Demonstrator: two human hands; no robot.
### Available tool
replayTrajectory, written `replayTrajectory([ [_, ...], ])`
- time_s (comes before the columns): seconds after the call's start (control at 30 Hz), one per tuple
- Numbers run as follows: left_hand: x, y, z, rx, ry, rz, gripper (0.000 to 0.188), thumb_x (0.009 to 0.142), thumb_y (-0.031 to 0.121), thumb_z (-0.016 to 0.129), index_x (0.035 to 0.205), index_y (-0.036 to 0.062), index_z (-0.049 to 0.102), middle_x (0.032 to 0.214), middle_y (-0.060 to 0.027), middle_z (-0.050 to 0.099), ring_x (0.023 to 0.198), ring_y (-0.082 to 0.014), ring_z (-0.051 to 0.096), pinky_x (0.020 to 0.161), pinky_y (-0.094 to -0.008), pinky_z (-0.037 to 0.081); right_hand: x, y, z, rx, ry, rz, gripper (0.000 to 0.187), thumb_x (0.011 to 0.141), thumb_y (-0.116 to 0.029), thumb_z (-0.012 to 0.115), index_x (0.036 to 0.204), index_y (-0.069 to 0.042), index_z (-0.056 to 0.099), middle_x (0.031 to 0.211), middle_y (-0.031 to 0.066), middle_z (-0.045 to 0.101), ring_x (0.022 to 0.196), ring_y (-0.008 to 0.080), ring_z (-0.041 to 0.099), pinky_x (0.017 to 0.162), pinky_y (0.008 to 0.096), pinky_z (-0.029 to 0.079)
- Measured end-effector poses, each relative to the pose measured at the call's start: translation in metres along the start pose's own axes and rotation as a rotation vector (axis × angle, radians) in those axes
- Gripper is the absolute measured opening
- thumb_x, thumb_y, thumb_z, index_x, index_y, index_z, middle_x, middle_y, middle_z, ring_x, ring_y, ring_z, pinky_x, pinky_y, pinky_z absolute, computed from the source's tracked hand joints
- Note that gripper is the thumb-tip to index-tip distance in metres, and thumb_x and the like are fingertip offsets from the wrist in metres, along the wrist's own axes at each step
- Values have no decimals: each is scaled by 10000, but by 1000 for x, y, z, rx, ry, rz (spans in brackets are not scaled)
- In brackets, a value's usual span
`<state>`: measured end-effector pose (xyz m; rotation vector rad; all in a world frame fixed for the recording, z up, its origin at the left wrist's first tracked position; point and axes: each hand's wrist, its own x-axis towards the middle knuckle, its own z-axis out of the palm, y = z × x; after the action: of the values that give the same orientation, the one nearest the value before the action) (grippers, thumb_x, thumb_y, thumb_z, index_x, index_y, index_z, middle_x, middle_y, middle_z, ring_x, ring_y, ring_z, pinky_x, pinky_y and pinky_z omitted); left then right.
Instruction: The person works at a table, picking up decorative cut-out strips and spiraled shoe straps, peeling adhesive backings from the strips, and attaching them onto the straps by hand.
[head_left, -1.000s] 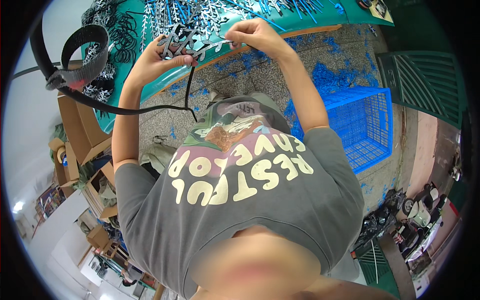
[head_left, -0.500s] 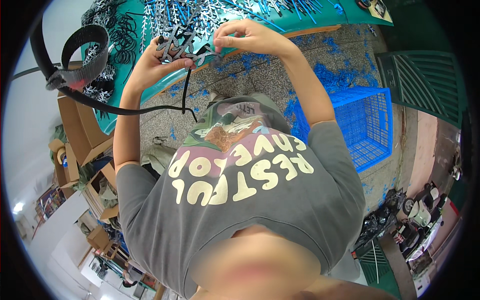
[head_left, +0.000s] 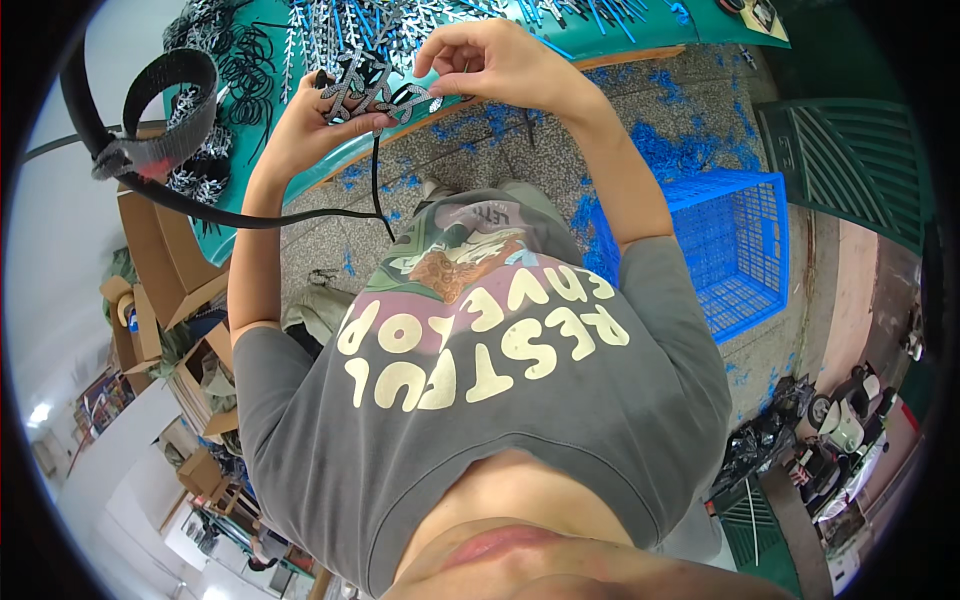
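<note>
Over the near edge of the green table (head_left: pixel 345 160), my left hand (head_left: pixel 303 125) is closed round a bunch of black-and-silver leaf-shaped sprigs (head_left: pixel 365 88). Its thumb presses on the lower side of the bunch, and the other fingers are mostly hidden behind the leaves. My right hand (head_left: pixel 505 68) is at the right end of the bunch with curled fingers, thumb and forefinger pinched at a leaf tip. A thin black strip (head_left: pixel 376 170) hangs down below the bunch; where it starts is hidden.
Silver leaf sprigs with blue stems (head_left: pixel 415 30) are heaped farther back, beside black loops (head_left: pixel 248 80). A blue plastic crate (head_left: pixel 735 255) stands right on the floor, near blue scraps (head_left: pixel 670 155). Cardboard boxes (head_left: pixel 165 250) stand left. A black strap (head_left: pixel 185 95) crosses the upper left.
My right hand has moved up slightly, its fingers more curled. The leaf bunch has turned a little in my left hand, which stays in nearly the same place.
</note>
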<state>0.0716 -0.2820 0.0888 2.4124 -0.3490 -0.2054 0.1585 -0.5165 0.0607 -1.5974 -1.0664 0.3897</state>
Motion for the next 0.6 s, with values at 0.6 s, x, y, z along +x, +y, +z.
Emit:
replayTrajectory([
  [0.6,-5,10,-3,-357,-56,46,228,702,80,732,901,9,647,874,-43,662,832,-113,583,804,-281,434,6,1,3,-99,64,-98,226,720,-125,688,929,-68,625,752,30,597,697,126,580,627,264,462],
])
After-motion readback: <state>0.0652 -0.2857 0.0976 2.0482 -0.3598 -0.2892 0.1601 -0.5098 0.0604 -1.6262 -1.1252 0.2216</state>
